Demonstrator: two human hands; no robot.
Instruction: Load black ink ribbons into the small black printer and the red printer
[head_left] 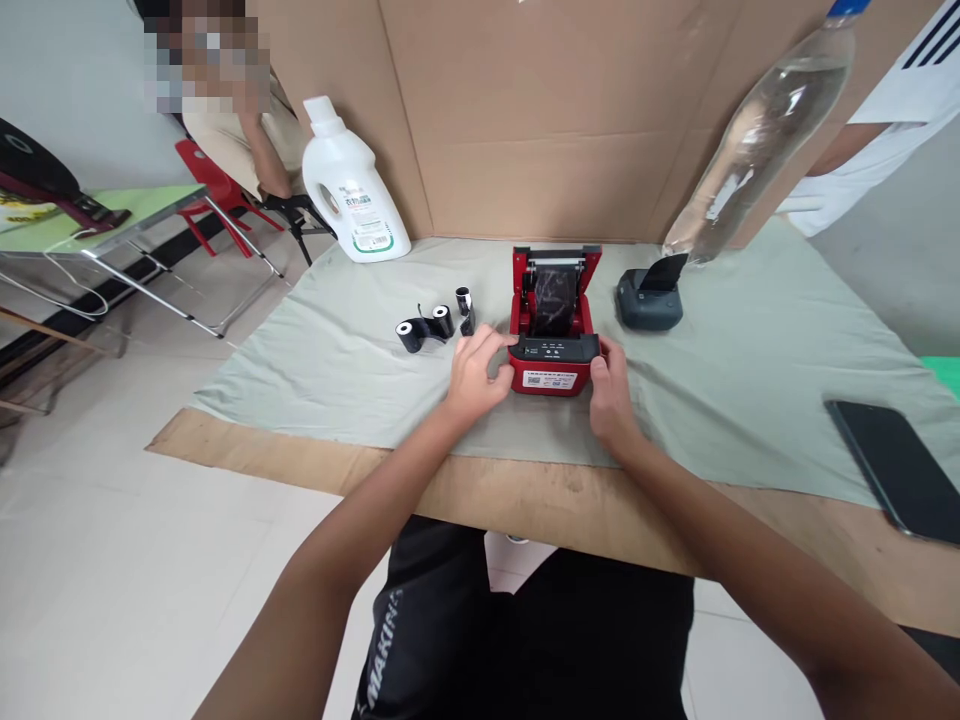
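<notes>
red printer (553, 350) | grey-green cloth (337, 360) | white jug (352, 190) | black phone (896, 468)

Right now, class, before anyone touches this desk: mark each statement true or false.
1. The left hand and the right hand both touch the red printer. True.
2. The red printer's lid is shut. False: it stands open, with a dark roll showing inside.
3. The black rolls lie to the printer's right. False: they lie to its left.
4. The phone lies flat on the table. True.
5. The white bottle lies on its side. False: it stands upright.
</notes>
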